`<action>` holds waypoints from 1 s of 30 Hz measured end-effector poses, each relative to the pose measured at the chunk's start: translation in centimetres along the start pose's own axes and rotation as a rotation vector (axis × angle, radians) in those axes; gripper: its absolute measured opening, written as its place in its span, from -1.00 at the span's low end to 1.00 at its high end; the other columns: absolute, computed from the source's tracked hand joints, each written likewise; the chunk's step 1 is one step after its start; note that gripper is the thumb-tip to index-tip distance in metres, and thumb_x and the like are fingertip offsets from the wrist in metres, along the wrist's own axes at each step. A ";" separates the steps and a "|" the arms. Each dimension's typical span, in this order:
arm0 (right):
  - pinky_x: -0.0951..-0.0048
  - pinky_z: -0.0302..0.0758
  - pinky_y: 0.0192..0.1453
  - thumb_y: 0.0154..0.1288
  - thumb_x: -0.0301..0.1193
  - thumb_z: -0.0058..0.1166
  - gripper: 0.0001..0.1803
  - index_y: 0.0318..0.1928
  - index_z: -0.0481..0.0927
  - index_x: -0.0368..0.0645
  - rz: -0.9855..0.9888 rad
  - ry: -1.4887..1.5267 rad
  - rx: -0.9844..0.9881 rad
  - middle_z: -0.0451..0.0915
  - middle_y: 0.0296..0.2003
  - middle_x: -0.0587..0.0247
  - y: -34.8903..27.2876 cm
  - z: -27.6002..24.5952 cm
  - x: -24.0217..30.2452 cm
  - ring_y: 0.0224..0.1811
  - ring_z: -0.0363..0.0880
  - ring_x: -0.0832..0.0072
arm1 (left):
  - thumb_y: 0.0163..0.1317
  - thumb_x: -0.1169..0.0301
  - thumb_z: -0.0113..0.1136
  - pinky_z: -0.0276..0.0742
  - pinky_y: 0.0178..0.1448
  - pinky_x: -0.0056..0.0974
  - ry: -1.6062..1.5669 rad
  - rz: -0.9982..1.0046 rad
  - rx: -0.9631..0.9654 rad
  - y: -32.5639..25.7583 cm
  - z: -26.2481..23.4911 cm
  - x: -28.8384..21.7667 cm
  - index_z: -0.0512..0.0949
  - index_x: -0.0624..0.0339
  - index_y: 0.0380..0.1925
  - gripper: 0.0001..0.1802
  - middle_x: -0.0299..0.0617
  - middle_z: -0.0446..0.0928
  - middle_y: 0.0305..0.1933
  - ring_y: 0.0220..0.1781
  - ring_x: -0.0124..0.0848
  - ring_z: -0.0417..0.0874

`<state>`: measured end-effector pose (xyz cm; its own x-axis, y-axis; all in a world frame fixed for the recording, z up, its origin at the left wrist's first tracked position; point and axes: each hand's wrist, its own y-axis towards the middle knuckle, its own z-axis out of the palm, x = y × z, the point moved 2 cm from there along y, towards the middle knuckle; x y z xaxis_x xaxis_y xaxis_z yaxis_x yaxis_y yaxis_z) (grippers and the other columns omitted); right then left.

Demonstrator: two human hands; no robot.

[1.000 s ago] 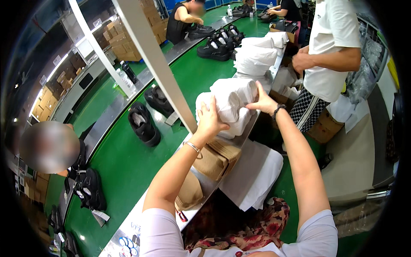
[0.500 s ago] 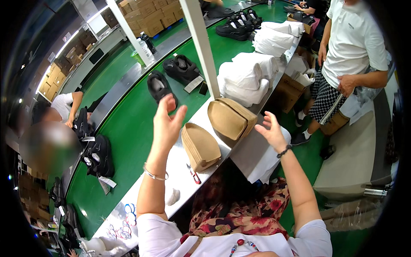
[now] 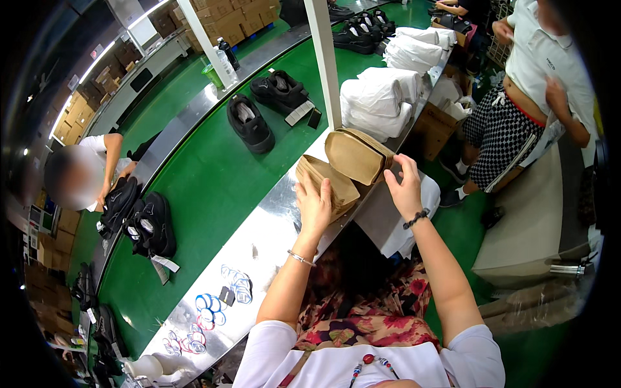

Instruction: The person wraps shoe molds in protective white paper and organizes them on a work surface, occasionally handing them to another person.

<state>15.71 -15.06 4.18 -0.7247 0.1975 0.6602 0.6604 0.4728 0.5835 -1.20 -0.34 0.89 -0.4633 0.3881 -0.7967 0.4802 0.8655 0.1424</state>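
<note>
Two stacks of brown molded cardboard shoe inserts stand side by side on the metal edge of the table. My left hand (image 3: 314, 208) rests against the near side of the left stack (image 3: 344, 189), fingers stretched out; that stack leans toward the other. At the outer edge of the right stack (image 3: 353, 157), my right hand (image 3: 406, 189) has its fingers spread, fingertips touching or very close to the cardboard. Beyond the stacks, a single black shoe (image 3: 250, 124) and a pair of black shoes (image 3: 281, 90) with hanging tags sit on the green belt.
White-wrapped bundles (image 3: 375, 107) line the table past a white post (image 3: 323, 64). Round stickers (image 3: 210, 307) and a small black piece (image 3: 226, 296) lie on the metal at left. A co-worker (image 3: 74, 174) handles shoes across the belt; another person (image 3: 543, 77) stands at right.
Both hands have come down to the stacks, the left moving right. The left stack now tilts against the right one. The red-handled snips are no longer visible. The person at right raised their arms.
</note>
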 end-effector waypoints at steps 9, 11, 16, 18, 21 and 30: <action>0.29 0.44 -0.13 0.05 -0.53 0.07 -0.90 -0.36 0.51 -0.26 0.022 0.133 0.325 0.50 -0.34 0.08 -14.6 0.2 0.0 -0.25 0.48 0.12 | 0.24 0.49 0.07 0.40 -0.14 -0.37 -0.324 0.127 -0.048 -8.6 -4.8 -1.8 0.51 0.32 -0.28 -0.88 -0.08 0.49 -0.20 -0.20 -0.38 0.48; 0.34 0.44 -0.18 0.10 -0.42 0.10 -0.83 -0.29 0.53 -0.22 0.347 0.106 0.509 0.50 -0.34 0.09 -18.8 0.2 -3.9 -0.27 0.51 0.20 | 0.22 0.52 0.08 0.43 -0.23 -0.40 -0.362 0.163 0.023 -10.5 -4.5 -1.9 0.53 0.31 -0.36 -0.92 -0.16 0.53 -0.35 -0.34 -0.45 0.52; 0.26 0.46 -0.12 0.00 -0.27 0.14 -0.59 -0.18 0.51 -0.29 0.674 -0.247 0.403 0.55 -0.36 -0.05 -25.9 1.9 -15.1 -0.23 0.53 0.10 | 0.22 0.50 0.10 0.46 -0.26 -0.41 -0.408 0.182 0.293 -14.7 -2.8 -1.6 0.54 0.32 -0.32 -0.90 -0.11 0.55 -0.36 -0.37 -0.42 0.55; 0.15 0.42 0.02 0.01 -0.25 0.11 -0.52 -0.12 0.48 -0.35 0.700 -0.303 0.383 0.51 -0.22 -0.14 -25.4 2.1 -15.9 -0.12 0.47 0.01 | 0.22 0.50 0.10 0.47 -0.25 -0.39 -0.452 0.176 0.308 -15.1 -2.1 -1.1 0.55 0.32 -0.34 -0.90 -0.11 0.56 -0.36 -0.36 -0.38 0.57; 0.13 0.37 0.10 0.03 -0.22 0.10 -0.47 -0.03 0.45 -0.33 0.660 -0.397 0.430 0.43 -0.04 -0.19 -23.0 2.8 -17.1 0.01 0.40 -0.03 | 0.24 0.49 0.08 0.43 -0.25 -0.46 -0.392 0.226 0.370 -15.2 -1.8 -1.7 0.55 0.34 -0.35 -0.88 -0.20 0.55 -0.39 -0.35 -0.52 0.52; -0.25 -0.10 0.32 0.25 -0.07 -0.17 -0.33 0.35 0.07 0.14 0.577 -0.483 0.749 -0.14 0.38 0.05 -16.9 6.3 -18.3 0.43 -0.30 -0.02 | 0.19 0.40 0.15 0.50 -0.26 -0.37 -0.264 -0.047 0.637 -17.6 4.0 2.6 0.59 0.30 -0.31 -0.82 -0.06 0.59 -0.38 -0.37 -0.37 0.62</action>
<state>16.55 -21.25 -20.80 -0.4501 0.8030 0.3906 0.7588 0.5746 -0.3067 -7.90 -15.81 -6.01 -0.3363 0.1951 -0.9213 0.8454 0.4936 -0.2040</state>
